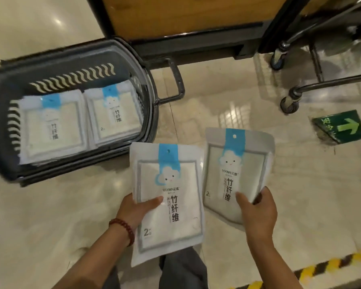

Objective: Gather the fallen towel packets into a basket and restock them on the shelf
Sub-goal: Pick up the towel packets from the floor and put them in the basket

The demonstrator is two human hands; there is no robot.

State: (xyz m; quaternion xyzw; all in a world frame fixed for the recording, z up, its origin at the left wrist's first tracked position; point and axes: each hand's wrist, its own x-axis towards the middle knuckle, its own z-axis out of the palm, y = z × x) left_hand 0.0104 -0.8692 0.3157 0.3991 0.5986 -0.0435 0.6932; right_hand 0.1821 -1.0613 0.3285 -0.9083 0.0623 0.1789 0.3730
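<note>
Left hand (138,211) nearest, at 6 o'clock, gripping a towel packet (169,197) by its left edge: thumb laid across the front, fingers hidden behind. Red bead bracelet (125,228) on that wrist. Packet held upright, printed face toward the camera, blue strip and cloud figure at the top, lower end over a grey trouser leg (181,270).

Right hand (256,211) at 5 o'clock, closed round the lower right corner of a second towel packet (233,174), thumb on the front, fingertips curled over the edge. Second packet just beside the first, at its 3 o'clock, slightly tilted, face up too; touching or not, cannot tell.

Beneath both, glossy pale tiled floor (50,205), with a yellow-and-black hazard stripe (321,265) at 4 o'clock.

Farther out, at 10 o'clock, a dark plastic basket (71,59) on the floor, its handle (175,80) swung out toward 3 o'clock. Inside, more packets lying flat in two piles side by side: left pile (52,126), right pile (115,115).

At 3 o'clock, a green arrow sign (342,127) stuck to the floor. At 2 o'clock, a metal trolley frame on a castor wheel (289,103).

Farthest, at 12 o'clock, a wooden shelf base (186,15) above a dark plinth, just behind the basket.
</note>
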